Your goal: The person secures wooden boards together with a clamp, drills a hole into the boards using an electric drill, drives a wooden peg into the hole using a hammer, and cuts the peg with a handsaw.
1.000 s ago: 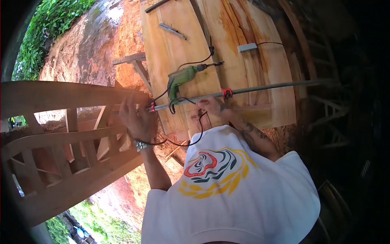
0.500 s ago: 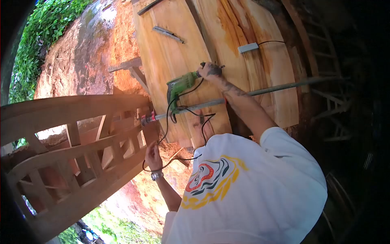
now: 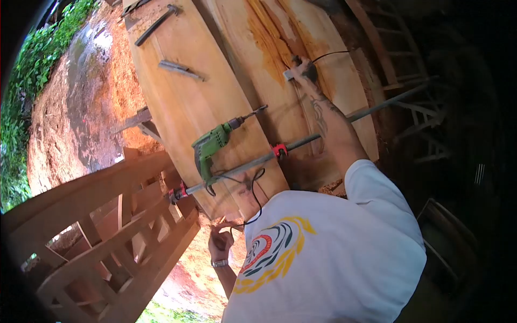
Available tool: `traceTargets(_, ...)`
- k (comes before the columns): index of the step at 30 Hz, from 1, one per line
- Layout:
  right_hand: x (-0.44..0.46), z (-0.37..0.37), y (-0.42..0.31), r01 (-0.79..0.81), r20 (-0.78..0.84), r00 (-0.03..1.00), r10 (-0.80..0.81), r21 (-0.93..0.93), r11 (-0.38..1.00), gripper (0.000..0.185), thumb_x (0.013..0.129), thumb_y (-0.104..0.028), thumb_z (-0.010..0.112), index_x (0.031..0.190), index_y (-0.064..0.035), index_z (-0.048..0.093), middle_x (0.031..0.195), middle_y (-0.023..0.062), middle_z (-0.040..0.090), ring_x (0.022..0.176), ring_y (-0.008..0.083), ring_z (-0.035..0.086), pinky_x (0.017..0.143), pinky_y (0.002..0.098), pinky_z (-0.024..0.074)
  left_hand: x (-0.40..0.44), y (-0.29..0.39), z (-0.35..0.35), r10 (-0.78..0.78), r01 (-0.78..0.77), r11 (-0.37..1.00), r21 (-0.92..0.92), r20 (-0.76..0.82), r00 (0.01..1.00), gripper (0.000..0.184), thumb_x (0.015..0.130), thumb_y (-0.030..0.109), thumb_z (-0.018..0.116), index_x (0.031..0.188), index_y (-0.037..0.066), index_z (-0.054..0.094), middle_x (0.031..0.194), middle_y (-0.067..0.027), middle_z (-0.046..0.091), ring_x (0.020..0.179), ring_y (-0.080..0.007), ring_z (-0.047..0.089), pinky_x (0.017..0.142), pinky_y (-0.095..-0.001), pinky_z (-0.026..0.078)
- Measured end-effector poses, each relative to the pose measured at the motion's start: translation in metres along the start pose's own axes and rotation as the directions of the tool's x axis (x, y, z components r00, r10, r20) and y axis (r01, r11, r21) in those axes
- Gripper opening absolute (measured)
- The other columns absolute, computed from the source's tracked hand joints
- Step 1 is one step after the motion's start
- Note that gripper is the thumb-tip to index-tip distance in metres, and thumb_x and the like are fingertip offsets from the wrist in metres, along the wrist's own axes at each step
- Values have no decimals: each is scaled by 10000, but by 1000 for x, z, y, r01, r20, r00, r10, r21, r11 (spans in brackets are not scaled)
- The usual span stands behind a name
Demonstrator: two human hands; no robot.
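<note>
My right hand (image 3: 304, 72) reaches across a wide wooden board and closes around a white extension socket (image 3: 288, 75), partly hidden by the fingers. A black lead runs off its far side. My left hand (image 3: 220, 243), with a wristwatch on, is low beside the board's near edge, fingers curled on a black cord (image 3: 253, 219). The cord loops up toward a green power drill (image 3: 211, 144), lying on its side on the left board (image 3: 177, 102) with its long bit pointing right. Below the drill, a bar clamp (image 3: 304, 142) with red jaws spans both boards.
A hammer (image 3: 156, 25) and a grey metal tool (image 3: 181, 70) lie on the left board. At left stands a slatted wooden frame (image 3: 107, 215). A ladder-like wooden rack (image 3: 396, 43) is in the dark area at right. An earth bank (image 3: 70, 102) rises behind.
My right hand has left the drill's chuck and moved up and right to the white socket. The drill now rests on the board. My left hand still has the cord.
</note>
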State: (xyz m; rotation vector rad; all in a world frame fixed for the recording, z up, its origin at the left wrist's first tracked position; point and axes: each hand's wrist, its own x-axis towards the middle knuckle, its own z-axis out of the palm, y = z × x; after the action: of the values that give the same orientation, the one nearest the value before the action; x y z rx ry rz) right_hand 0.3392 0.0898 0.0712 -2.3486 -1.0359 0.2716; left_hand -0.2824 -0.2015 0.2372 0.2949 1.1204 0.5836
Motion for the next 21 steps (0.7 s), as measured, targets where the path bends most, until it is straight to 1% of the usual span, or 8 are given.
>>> traceTargets(2,15,-2,26,174,124,981,-152,-191,966,399,756,-195,686,1120,-34,652,1105,202,669,1061,409,617,909,462,499,13,30,29,-205,187,900,394,4,979,515,1052,447,417,1071,0,671,507,-32,514,422,-95,421,431,-242,319)
traceTargets(4,-5,-20,26,403,267,904,-335,-262,877,444,740,-167,684,1166,-47,647,1236,184,627,1179,394,565,997,458,461,28,24,48,-213,190,760,621,-37,976,227,1002,181,564,1094,7,677,599,-7,585,495,-63,477,459,-239,352)
traceTargets(6,-5,10,41,442,328,874,-358,-231,867,538,732,-115,705,1255,-66,589,1347,174,534,1255,392,485,1065,476,408,43,12,43,-295,260,625,736,-86,952,213,998,168,580,1119,19,674,654,4,609,543,-53,491,493,-237,365)
traceTargets(8,-2,31,56,567,266,811,-521,-138,812,609,721,-128,764,1290,-90,548,1327,182,508,1244,404,472,1072,497,396,48,10,48,-286,262,597,759,-104,953,240,1007,201,574,1132,20,671,663,17,607,554,-57,487,504,-243,366)
traceTargets(15,20,30,81,688,454,668,-589,-74,722,432,796,-90,672,1209,-88,544,1098,118,608,1079,316,573,975,442,445,67,4,32,-166,159,395,905,-100,981,294,984,246,578,1122,9,684,685,-91,680,578,-129,590,539,-301,441)
traceTargets(18,-11,-3,72,616,640,615,-461,-24,787,537,756,-94,749,1257,-47,560,1199,178,598,1130,383,577,966,474,456,68,8,38,-202,160,349,924,-93,975,302,978,241,564,1132,7,676,723,-136,705,607,-152,624,560,-322,461)
traceTargets(19,-24,2,94,709,648,551,-525,-33,704,421,849,-209,691,1227,-87,550,985,149,649,1055,312,598,948,439,453,69,5,36,-204,168,363,917,-98,974,299,978,238,562,1134,10,677,723,-134,705,612,-151,625,562,-319,459)
traceTargets(21,-55,13,122,594,713,467,-523,186,783,356,887,-203,657,1209,-93,554,996,146,651,1053,301,602,947,440,450,66,12,56,-227,196,344,918,-121,966,287,976,227,558,1136,20,678,725,-129,707,617,-158,627,571,-314,459)
